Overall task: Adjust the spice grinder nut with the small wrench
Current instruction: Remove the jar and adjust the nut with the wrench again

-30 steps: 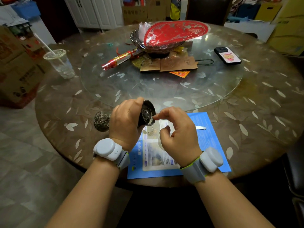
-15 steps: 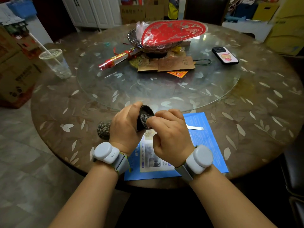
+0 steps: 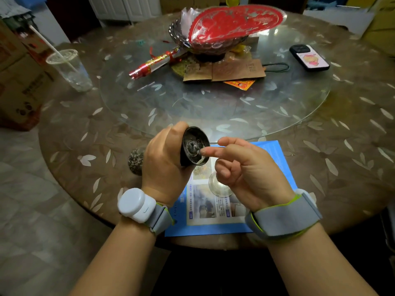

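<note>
The left hand (image 3: pixel 164 161) is gripping the spice grinder (image 3: pixel 193 146) sideways above the near edge of the desk (image 3: pixel 342 167), fingers wrapped around its dark head so the open underside is facing right. The peppercorn-filled body (image 3: pixel 135 160) is protruding left of the grinder's head, behind the hand. The right hand (image 3: pixel 245 167) is reaching in from the grinder's right, thumb and forefinger pinching at the nut (image 3: pixel 193 146) in the centre, the remaining fingers loosely curled. Whether the small wrench is between those fingertips cannot be told.

Below the grinder, a blue leaflet (image 3: pixel 267 150) is lying on the desk with a clear round lid (image 3: pixel 220 186) and spilled grounds on it. Beyond the grinder, a glass turntable (image 3: pixel 192 103) is carrying a red-covered bowl (image 3: pixel 224 28) and a phone (image 3: pixel 308 57); a plastic cup (image 3: pixel 70 69) is standing far left.

Compared with half a second ago, the right hand is turned palm-up and more opened out, exposing the grinder's underside.
</note>
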The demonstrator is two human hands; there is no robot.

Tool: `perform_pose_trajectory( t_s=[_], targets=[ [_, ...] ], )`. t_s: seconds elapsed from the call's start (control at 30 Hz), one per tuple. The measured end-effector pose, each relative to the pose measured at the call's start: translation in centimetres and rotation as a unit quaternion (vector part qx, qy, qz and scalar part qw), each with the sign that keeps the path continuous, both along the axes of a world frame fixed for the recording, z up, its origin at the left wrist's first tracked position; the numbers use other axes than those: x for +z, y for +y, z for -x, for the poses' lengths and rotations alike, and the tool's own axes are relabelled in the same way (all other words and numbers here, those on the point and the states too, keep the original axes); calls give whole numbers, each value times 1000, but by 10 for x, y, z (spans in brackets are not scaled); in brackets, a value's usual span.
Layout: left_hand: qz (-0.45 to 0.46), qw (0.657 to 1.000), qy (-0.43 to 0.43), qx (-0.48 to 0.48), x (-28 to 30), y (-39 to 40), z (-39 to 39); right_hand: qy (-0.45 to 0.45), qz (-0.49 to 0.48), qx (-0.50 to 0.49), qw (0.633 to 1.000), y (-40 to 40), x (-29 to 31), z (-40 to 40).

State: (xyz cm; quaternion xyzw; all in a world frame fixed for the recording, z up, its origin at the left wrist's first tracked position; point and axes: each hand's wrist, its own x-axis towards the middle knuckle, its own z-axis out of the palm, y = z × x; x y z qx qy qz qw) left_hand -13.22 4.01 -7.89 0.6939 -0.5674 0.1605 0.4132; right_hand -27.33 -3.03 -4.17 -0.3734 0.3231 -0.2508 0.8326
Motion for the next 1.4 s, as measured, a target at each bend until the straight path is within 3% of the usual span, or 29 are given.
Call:
perform_pose_trajectory(
  t_s=[0.23,0.57,0.9,1.2,1.3,1.4],
  targets=[
    [15,1000,0,1,3,-1,6,-26,18,54,998,-6,10,4],
    [19,1000,-1,3,1,-7,7,22,139,-17,990,-8,14,-1],
    [36,999,23,-8,1,-12,8,20,152,-27,988,-12,10,4],
    [41,999,-11,10,-3,-14,8,1,172,-28,985,-15,8,7],
    [5,1000,-18,0,-1,-14,5,16,199,-46,979,-15,6,8],
    [-125,988,-88,9,-2,-19,-10,91,269,-82,955,-25,-12,2]
  ],
)
